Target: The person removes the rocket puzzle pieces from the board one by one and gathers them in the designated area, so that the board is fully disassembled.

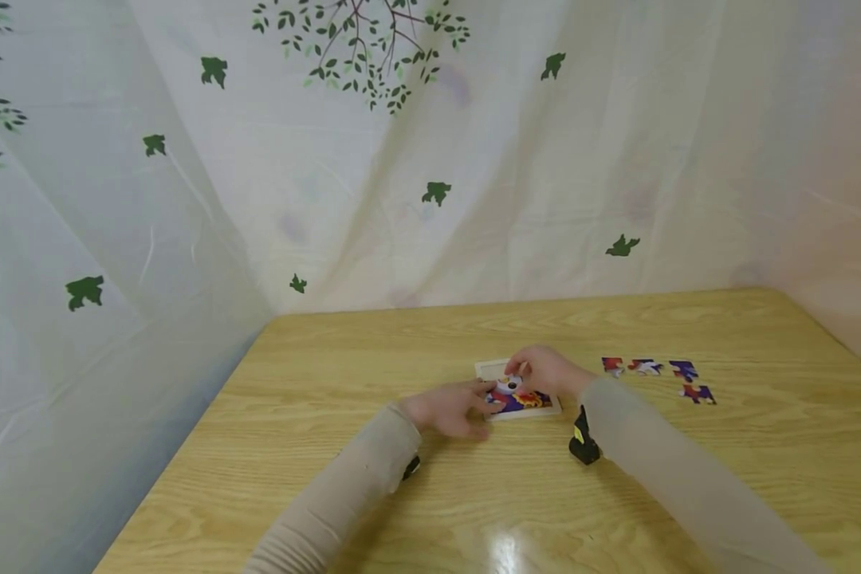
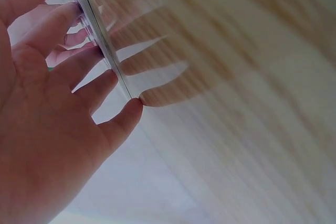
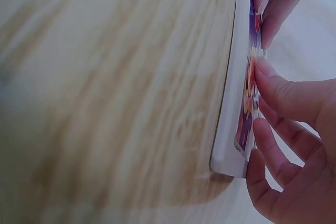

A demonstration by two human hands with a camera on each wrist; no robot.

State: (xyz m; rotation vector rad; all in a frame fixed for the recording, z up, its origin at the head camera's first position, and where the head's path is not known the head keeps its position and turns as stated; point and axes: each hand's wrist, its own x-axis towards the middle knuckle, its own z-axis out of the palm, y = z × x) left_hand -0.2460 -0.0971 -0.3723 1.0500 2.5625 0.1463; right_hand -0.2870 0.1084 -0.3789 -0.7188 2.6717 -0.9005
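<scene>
A small jigsaw puzzle (image 1: 534, 401) lies in a white frame tray (image 1: 556, 410) on the table, its purple, orange and white picture partly covered by my hands. My left hand (image 1: 454, 408) comes from the left, fingers spread and fairly straight, the tips touching the tray's edge and the picture. In the left wrist view the little finger of that hand (image 2: 63, 98) rests at the tray's side. Over the tray's upper right, my right hand (image 1: 548, 371) bends its thumb and fingers around a white puzzle piece (image 1: 512, 383). The right wrist view shows its thumb (image 3: 286, 95) on the picture.
To the right of the tray lie several loose puzzle pieces: a red one (image 1: 613, 366), a white and purple one (image 1: 646, 367), and purple ones (image 1: 684, 370) nearer the right. A pale curtain (image 1: 509, 159) with leaf prints hangs behind the wooden table (image 1: 373, 351).
</scene>
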